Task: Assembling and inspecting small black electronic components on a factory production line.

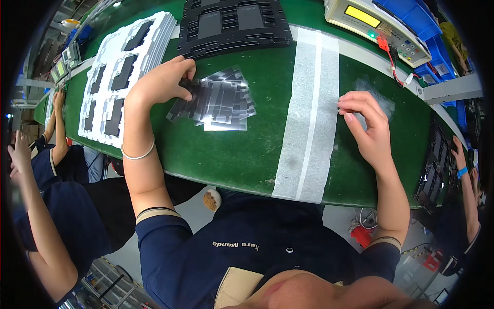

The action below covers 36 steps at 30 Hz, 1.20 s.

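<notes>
Left hand (163, 81), fingers parted, at fanned films (222, 100), likely spread for easy separation; right hand (369, 129), fingers curled beside white strip (309, 108), grip unclear.

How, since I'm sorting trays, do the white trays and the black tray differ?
The white trays form a stack on the left; the black tray lies beyond the film sheets. The white trays hold black pieces; the black tray holds dark-grey rectangular ones. Both rest on the green table.

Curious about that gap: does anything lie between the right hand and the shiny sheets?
Yes: a flat white strip on the green table runs between the right hand and the shiny sheets; nothing visible stands upright there.
</notes>
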Each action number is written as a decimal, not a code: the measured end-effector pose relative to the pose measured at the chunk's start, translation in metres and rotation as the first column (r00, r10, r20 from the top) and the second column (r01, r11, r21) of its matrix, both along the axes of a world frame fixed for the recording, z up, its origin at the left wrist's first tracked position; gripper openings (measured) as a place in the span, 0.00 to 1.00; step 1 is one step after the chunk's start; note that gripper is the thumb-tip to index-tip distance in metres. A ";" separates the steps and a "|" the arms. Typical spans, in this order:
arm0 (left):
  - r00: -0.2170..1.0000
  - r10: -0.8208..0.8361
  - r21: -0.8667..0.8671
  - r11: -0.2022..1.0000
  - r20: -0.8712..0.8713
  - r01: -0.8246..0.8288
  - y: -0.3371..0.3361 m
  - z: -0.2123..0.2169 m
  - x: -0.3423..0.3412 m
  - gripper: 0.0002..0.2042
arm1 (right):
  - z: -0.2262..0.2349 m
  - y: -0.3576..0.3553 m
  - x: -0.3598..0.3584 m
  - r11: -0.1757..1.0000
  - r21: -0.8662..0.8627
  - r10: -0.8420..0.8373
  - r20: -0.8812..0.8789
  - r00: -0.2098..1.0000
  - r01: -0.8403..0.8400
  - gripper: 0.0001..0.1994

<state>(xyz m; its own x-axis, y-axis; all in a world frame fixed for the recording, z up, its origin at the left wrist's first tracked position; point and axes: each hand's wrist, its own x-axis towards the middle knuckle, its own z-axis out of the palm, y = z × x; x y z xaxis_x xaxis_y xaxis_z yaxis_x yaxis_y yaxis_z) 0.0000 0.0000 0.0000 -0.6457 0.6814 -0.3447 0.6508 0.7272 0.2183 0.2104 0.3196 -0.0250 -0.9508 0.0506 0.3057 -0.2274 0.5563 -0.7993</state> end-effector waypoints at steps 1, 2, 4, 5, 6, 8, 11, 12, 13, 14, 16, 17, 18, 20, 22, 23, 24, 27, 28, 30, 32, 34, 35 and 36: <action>1.000 0.018 0.041 0.999 0.009 -0.018 0.000 -0.001 -0.001 0.19 | 0.002 0.001 0.001 1.000 0.013 0.014 -0.003 1.000 -0.014 0.07; 0.999 0.035 0.082 0.996 0.018 -0.037 0.000 -0.001 -0.001 0.20 | 0.004 0.001 0.001 0.999 0.027 0.028 -0.006 1.000 -0.028 0.07; 0.996 0.083 0.102 0.991 0.018 -0.084 0.001 -0.003 -0.004 0.19 | 0.001 -0.001 -0.001 0.999 0.033 0.024 -0.009 1.000 -0.024 0.07; 0.990 0.140 0.116 0.983 0.023 -0.142 0.002 -0.003 -0.005 0.19 | 0.000 -0.003 -0.002 0.999 0.034 0.030 -0.006 1.000 -0.029 0.07; 0.991 0.133 0.123 0.983 0.022 -0.135 0.002 -0.003 -0.004 0.19 | 0.000 -0.004 -0.002 0.999 0.042 0.031 -0.005 1.000 -0.030 0.06; 0.990 0.141 0.091 0.986 -0.018 -0.139 0.004 -0.003 -0.002 0.16 | -0.001 -0.004 -0.002 0.999 0.038 0.029 0.004 1.000 -0.029 0.06; 0.978 0.193 0.013 0.981 0.084 -0.195 0.004 -0.003 -0.006 0.12 | 0.000 -0.004 -0.003 0.999 0.029 0.042 0.010 0.999 -0.043 0.05; 0.978 0.189 0.016 0.981 0.083 -0.191 0.006 -0.003 -0.007 0.12 | -0.001 -0.004 -0.003 0.998 0.028 0.048 0.011 0.999 -0.048 0.05; 0.979 0.185 -0.012 0.983 0.080 -0.185 0.007 -0.002 -0.008 0.12 | -0.001 -0.003 -0.004 0.999 0.030 0.045 0.009 0.999 -0.045 0.05; 0.980 0.181 -0.040 0.983 0.078 -0.178 0.008 -0.002 -0.009 0.11 | -0.002 -0.002 -0.004 0.998 0.029 0.050 0.020 0.999 -0.050 0.05; 0.991 0.111 -0.013 0.994 0.075 -0.110 0.004 -0.005 -0.012 0.10 | -0.002 -0.001 -0.004 0.998 0.027 0.057 0.026 0.998 -0.057 0.05; 0.997 0.040 0.012 0.999 0.073 -0.041 0.000 -0.008 -0.013 0.10 | -0.002 -0.001 -0.005 0.998 0.021 0.059 0.034 0.998 -0.060 0.05; 0.997 0.038 0.015 0.999 0.070 -0.039 -0.004 -0.012 -0.015 0.10 | -0.002 0.000 -0.005 0.998 0.017 0.060 0.043 0.997 -0.061 0.05; 0.988 -0.143 0.396 0.912 0.063 0.107 -0.012 -0.017 -0.016 0.07 | -0.002 -0.001 -0.005 0.998 0.024 0.063 0.038 0.997 -0.064 0.05; 0.986 -0.065 0.374 0.927 0.152 0.004 -0.006 -0.007 -0.013 0.06 | -0.003 0.000 -0.005 0.998 0.035 0.055 0.034 0.998 -0.056 0.05; 0.971 0.021 0.337 0.936 0.240 -0.103 -0.003 -0.002 -0.012 0.05 | -0.003 0.000 -0.006 0.998 0.029 0.063 0.035 0.997 -0.064 0.05; 0.978 0.011 0.318 0.945 0.207 -0.078 0.000 -0.001 -0.012 0.04 | -0.003 0.001 -0.005 0.998 0.025 0.065 0.035 0.997 -0.066 0.05; 0.985 -0.026 0.402 0.915 0.172 -0.046 0.005 -0.004 -0.011 0.03 | -0.005 0.003 -0.006 0.996 0.019 0.089 0.030 0.996 -0.089 0.05; 0.986 -0.036 0.423 0.906 0.164 -0.038 0.003 -0.005 -0.011 0.03 | -0.007 0.003 -0.007 0.994 0.034 0.100 0.031 0.995 -0.101 0.05; 0.992 -0.094 0.457 0.888 0.084 0.046 0.005 -0.004 -0.010 0.02 | -0.008 0.003 -0.010 0.992 0.029 0.122 0.025 0.992 -0.123 0.04; 0.988 -0.117 0.546 0.837 0.098 0.045 0.009 0.003 -0.003 0.02 | -0.009 0.004 -0.009 0.990 0.033 0.135 -0.008 0.991 -0.134 0.04; 0.987 -0.135 0.643 0.764 0.082 0.051 0.012 0.012 0.003 0.02 | -0.006 0.000 -0.008 0.989 0.012 0.144 0.018 0.989 -0.144 0.04; 0.985 -0.158 0.644 0.761 0.075 0.073 0.019 0.012 0.008 0.02 | -0.005 -0.002 -0.007 0.988 0.005 0.151 0.037 0.988 -0.151 0.05; 0.957 -0.258 0.785 0.617 0.134 0.056 0.027 0.010 0.018 0.01 | -0.005 -0.010 -0.007 0.976 -0.134 0.184 0.075 0.980 -0.173 0.06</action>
<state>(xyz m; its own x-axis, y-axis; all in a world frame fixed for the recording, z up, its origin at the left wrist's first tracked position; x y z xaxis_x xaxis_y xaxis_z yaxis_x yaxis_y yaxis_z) 0.0178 0.0268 0.0100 -0.4808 0.8434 0.2398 0.6013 0.1181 0.7902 0.2035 0.3092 -0.0299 -0.9704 -0.0899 0.2240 -0.2411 0.4066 -0.8812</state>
